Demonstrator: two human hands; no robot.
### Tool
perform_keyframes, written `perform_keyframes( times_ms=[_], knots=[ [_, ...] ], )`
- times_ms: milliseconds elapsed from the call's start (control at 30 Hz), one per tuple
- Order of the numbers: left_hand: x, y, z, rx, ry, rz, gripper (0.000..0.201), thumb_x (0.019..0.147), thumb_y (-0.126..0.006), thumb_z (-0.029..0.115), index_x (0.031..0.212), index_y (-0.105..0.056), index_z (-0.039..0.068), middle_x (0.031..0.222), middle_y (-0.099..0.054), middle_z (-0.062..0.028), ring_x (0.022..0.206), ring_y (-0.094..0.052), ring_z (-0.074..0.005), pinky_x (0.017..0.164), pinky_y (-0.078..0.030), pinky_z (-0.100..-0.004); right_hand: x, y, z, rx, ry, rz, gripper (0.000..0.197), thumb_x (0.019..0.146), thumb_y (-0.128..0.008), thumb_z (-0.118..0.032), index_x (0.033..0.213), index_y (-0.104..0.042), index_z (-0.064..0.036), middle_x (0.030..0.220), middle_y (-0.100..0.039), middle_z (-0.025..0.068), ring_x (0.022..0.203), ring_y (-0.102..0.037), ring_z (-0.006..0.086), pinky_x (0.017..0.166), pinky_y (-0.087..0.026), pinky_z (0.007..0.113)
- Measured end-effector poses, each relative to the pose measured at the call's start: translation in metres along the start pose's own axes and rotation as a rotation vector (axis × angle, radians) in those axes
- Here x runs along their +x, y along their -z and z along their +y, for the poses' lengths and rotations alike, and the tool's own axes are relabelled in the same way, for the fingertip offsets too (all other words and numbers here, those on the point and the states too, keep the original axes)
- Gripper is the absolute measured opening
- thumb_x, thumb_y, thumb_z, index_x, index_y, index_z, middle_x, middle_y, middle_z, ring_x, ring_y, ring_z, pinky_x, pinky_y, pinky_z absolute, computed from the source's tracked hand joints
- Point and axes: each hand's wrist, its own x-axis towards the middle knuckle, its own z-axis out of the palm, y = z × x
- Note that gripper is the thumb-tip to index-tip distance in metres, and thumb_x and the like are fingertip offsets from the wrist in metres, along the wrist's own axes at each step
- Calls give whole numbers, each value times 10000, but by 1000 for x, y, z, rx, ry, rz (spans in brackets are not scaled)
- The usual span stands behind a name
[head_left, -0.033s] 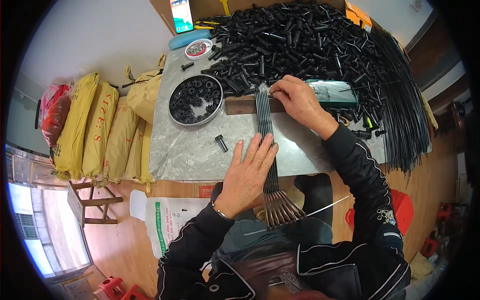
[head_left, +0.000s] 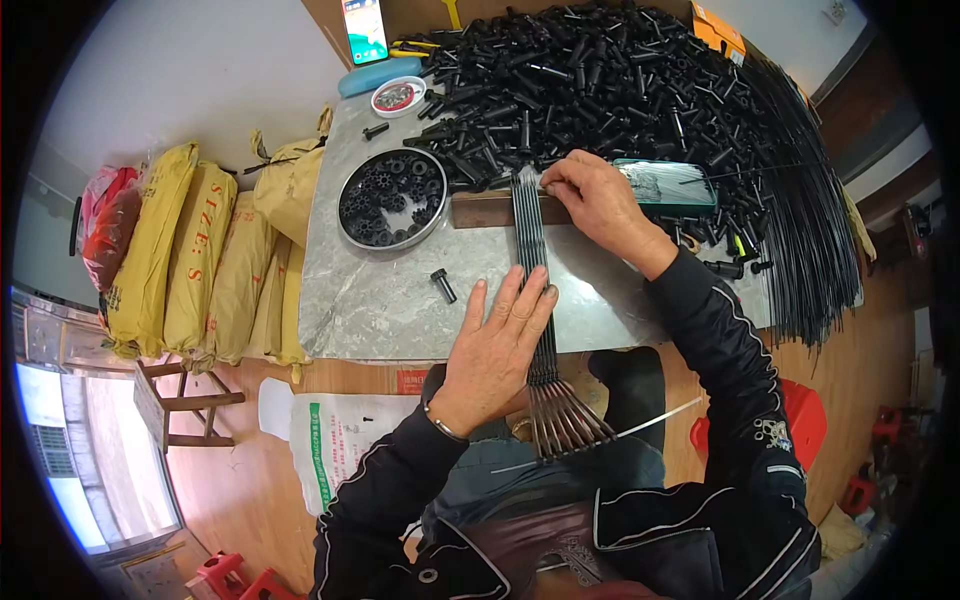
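Observation:
A flat row of thin dark rods (head_left: 529,226) crosses the near table edge. Its far tips rest on a wooden bar (head_left: 482,210), and its brownish near ends fan out over my lap. My left hand (head_left: 495,350) lies on the row with fingers stretched and slightly apart. At the far tips, my right hand (head_left: 598,205) has thumb and fingers pinched together beside the rods; what sits between them is hidden. A thin pale rod (head_left: 655,416) passes under the fanned ends. Left of the row, a black headed sleeve (head_left: 443,286) lies on the grey table (head_left: 370,310).
A heap of black plastic parts (head_left: 600,80) covers the far table. Around it are a round bowl (head_left: 345,230) of small black pieces, a green tray (head_left: 690,209), long black rods (head_left: 815,240) and a phone (head_left: 364,32). Yellow sacks (head_left: 205,255) and a wooden stool (head_left: 190,404) stand left.

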Motion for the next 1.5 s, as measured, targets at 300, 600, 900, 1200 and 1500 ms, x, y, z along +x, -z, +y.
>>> perform_keyframes(
  times_ms=[300,600,900,1200,1500],
  knots=[
    [3,5,-1,0,-21,-13,708,744,-617,233,1394,-408,43,1508,-320,-130,1392,-298,-317,1104,-236,-543,-1,-1,1,-11,-12,34,67,852,-620,-66,904,-652,-39,822,-588,83,790,-587,263,694,-466,357],
    [2,13,0,-91,-10,-79,995,692,-613,719,1414,-395,70,1516,-294,-145,1415,-225,-365,1112,-179,-582,0,-7,-1,-28,-19,36,72,848,-615,-54,910,-651,-45,817,-584,82,788,-587,255,684,-466,355],
    [4,11,-1,-95,-26,-67,994,704,-572,750,1412,-404,72,1517,-298,-133,1412,-232,-364,1112,-180,-581,6,-6,7,71,-68,2,66,827,-640,-44,887,-647,-18,849,-612,92,771,-611,255,671,-484,341],
    [4,12,2,-145,10,-59,1086,518,-843,435,1427,-363,84,1532,-263,-120,1408,-244,-332,1112,-216,-558,8,-2,10,198,24,-35,52,831,-606,-26,871,-637,-40,858,-610,61,815,-607,265,709,-464,350],
    [1,9,-1,-100,4,-66,1101,507,-857,401,1434,-353,83,1533,-259,-120,1410,-239,-333,1113,-215,-559,17,4,8,-7,194,-60,113,781,-629,20,875,-636,-43,844,-621,62,805,-590,254,744,-437,348]
  ],
)
